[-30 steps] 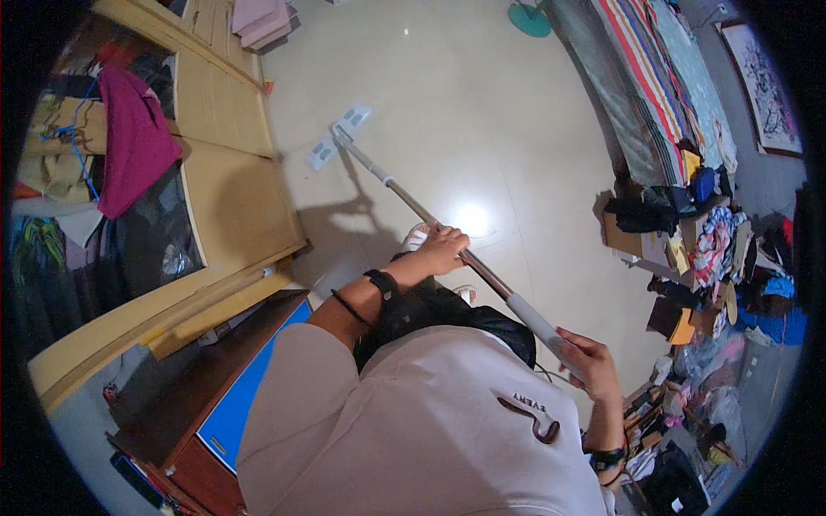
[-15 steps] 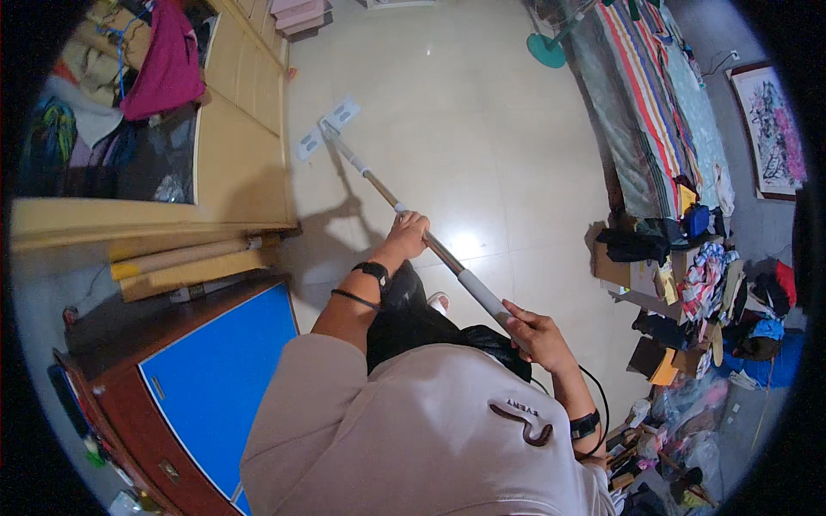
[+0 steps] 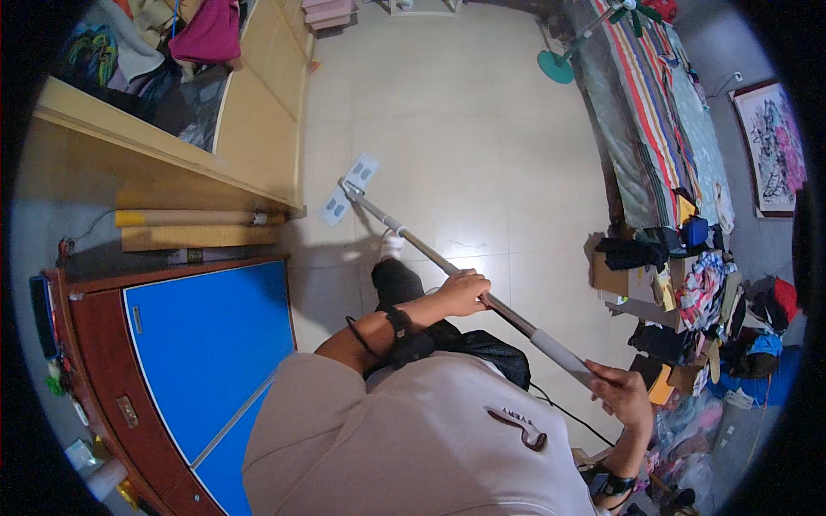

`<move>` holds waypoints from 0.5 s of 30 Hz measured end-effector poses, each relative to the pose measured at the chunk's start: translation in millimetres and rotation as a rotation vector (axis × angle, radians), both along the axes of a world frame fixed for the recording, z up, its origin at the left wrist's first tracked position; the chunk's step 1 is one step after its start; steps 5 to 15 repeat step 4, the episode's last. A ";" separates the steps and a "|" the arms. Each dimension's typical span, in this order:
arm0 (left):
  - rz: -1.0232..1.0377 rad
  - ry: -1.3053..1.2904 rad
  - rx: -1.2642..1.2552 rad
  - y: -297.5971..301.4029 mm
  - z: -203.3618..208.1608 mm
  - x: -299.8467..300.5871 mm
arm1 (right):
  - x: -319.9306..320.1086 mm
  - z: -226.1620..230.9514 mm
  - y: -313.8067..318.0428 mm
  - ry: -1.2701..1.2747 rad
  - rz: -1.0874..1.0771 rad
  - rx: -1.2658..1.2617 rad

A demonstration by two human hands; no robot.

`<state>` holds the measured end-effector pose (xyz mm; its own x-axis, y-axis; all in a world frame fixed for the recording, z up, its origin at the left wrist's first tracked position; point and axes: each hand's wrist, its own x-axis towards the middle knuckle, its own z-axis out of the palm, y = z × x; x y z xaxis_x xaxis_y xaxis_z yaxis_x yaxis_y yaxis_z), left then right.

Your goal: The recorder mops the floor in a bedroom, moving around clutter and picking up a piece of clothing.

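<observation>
A flat mop point(image 3: 423, 249) slants across the view, its pole running from upper left to lower right. Its pale rectangular head point(image 3: 351, 190) rests on the tiled floor near the wooden cabinet. My left hand point(image 3: 465, 292) is wrapped around the metal middle of the pole. Closed on the grey grip at the pole's upper end is my right hand point(image 3: 619, 394), out to the right of my body. Dark bands circle both wrists.
The cabinet point(image 3: 258, 120) stands open at left with clothes inside. Below it is a desk with a blue top point(image 3: 215, 344). At right are a bed with a striped cover point(image 3: 641, 112), a green fan base point(image 3: 556, 67), cardboard boxes point(image 3: 611, 272) and heaped clothes point(image 3: 705, 292).
Both hands have moved right and nearer to me, drawing the mop back. The mop head has slid toward me and slightly right. One foot now shows further forward.
</observation>
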<state>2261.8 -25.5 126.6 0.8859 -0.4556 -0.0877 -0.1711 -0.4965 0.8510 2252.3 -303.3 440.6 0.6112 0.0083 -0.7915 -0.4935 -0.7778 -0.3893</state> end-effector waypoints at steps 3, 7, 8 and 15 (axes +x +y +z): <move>-0.057 0.030 0.062 -10.2 18.0 6.9 | -20.0 0.3 -24.2 -0.321 0.080 0.248; -0.079 0.064 0.089 -9.5 33.7 8.0 | -18.1 15.2 -18.6 -0.232 0.072 0.154; -0.079 0.064 0.089 -9.5 33.7 8.0 | -18.1 15.2 -18.6 -0.232 0.072 0.154; -0.079 0.064 0.089 -9.5 33.7 8.0 | -18.1 15.2 -18.6 -0.232 0.072 0.154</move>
